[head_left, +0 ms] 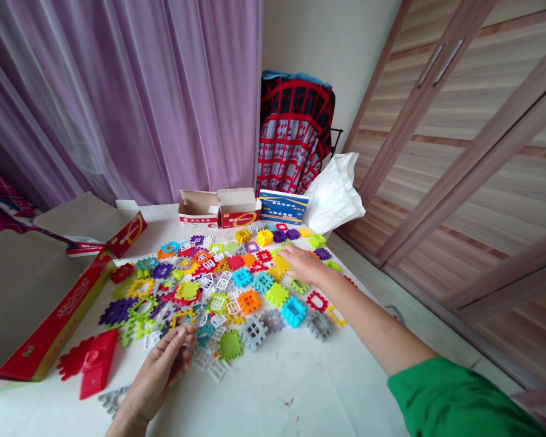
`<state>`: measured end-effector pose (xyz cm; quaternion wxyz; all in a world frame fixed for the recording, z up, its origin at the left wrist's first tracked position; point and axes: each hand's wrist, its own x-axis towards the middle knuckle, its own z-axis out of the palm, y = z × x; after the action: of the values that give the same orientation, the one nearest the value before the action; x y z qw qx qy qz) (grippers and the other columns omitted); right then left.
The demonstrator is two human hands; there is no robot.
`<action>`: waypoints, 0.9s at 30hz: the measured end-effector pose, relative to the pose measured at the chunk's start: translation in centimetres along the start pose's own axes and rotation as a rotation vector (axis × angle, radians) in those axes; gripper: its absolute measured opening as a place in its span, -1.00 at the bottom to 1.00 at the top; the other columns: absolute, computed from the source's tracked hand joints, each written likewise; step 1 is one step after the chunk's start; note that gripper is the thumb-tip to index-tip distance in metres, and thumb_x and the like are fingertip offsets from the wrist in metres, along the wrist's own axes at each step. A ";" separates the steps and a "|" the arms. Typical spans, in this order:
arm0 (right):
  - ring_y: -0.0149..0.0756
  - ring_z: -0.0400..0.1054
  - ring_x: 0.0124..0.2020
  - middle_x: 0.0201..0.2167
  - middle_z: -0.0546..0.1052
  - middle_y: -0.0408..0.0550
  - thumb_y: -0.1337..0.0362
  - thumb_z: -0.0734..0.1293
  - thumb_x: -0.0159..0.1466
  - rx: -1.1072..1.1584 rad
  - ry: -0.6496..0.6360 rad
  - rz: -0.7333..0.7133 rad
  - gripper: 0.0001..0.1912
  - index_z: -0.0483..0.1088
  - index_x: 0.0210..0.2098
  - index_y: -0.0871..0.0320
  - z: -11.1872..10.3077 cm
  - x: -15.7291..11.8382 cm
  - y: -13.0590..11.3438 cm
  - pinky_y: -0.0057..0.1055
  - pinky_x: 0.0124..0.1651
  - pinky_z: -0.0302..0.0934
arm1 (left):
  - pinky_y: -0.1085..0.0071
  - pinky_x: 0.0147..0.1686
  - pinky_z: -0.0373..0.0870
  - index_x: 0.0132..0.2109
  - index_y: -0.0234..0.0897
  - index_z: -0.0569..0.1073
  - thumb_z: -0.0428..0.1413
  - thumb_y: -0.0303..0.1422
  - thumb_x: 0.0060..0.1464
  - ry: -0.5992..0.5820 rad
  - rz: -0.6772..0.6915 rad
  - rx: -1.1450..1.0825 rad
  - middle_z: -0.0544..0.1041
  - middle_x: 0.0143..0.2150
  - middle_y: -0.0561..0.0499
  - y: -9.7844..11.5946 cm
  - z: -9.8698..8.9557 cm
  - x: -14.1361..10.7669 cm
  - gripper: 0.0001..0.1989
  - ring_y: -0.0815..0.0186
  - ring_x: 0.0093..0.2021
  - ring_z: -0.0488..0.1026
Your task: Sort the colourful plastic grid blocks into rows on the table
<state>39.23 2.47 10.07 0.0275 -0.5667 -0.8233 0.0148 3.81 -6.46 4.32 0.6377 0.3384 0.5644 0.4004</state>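
Note:
Colourful plastic interlocking building blocks (188, 291), with toothed edges, lie in a wide pile on the white table. My right hand (303, 267) reaches to the pile's right side, its fingers closed over a yellow building block (279, 267). The fingertips are partly hidden. At the near edge of the pile, my left hand (166, 361) is curled with thumb and fingers together; whatever lies between them is too small or hidden to tell. White window-frame pieces (218, 368) and a lime green block (230, 346) lie beside it. A grey block (253, 332) sits between the hands.
Open cardboard boxes (50, 328) stand at the left, with small red boxes (240, 218) and a blue box (284, 207) along the back. A white plastic bag (337, 194) rests at the back right corner. Near the left hand lies a red roof-like piece (98, 365).

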 end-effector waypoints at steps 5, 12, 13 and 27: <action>-0.11 0.35 0.02 -0.05 0.46 0.08 0.53 0.40 0.08 -0.134 -0.100 -0.111 -0.55 0.43 -0.03 0.19 1.7 2.0 2.0 -0.25 0.08 0.22 | 0.59 -0.67 0.00 -0.19 -0.24 0.54 0.30 0.22 -0.40 0.009 0.006 0.053 0.41 -0.53 0.09 -0.6 -0.2 0.4 -0.28 0.46 -0.59 0.22; -0.11 0.32 0.08 0.03 0.48 0.02 0.44 0.46 0.04 -0.088 -0.177 -0.169 -0.44 0.42 0.05 0.08 3.0 3.8 1.5 -0.24 0.14 0.17 | 0.59 -0.68 0.01 -0.13 -0.19 0.54 0.30 0.16 -0.32 0.028 0.004 0.061 0.44 -0.45 0.07 -1.9 -1.2 1.2 -0.34 0.46 -0.57 0.24; -0.10 0.32 0.08 0.02 0.48 0.02 0.42 0.48 0.01 -0.081 -0.188 -0.177 -0.42 0.43 0.05 0.07 3.0 4.0 1.5 -0.24 0.13 0.18 | 0.59 -0.69 0.01 -0.13 -0.19 0.54 0.30 0.16 -0.32 0.035 0.007 0.066 0.45 -0.44 0.07 -2.1 -1.2 1.3 -0.33 0.46 -0.57 0.24; -0.01 0.29 0.10 0.03 0.46 0.13 0.29 0.53 -0.01 -0.164 -0.265 -0.187 -0.42 0.40 0.01 0.16 1.9 4.5 0.8 -0.14 0.16 0.14 | 0.62 -0.69 0.04 -0.13 -0.17 0.55 0.33 0.13 -0.31 0.018 -0.004 0.039 0.46 -0.43 0.08 -2.6 -1.6 1.6 -0.37 0.48 -0.57 0.24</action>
<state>38.25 6.97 8.25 -0.1260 -0.4811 -0.8673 0.0194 2.67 -6.26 1.11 0.6266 0.3459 0.5785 0.3912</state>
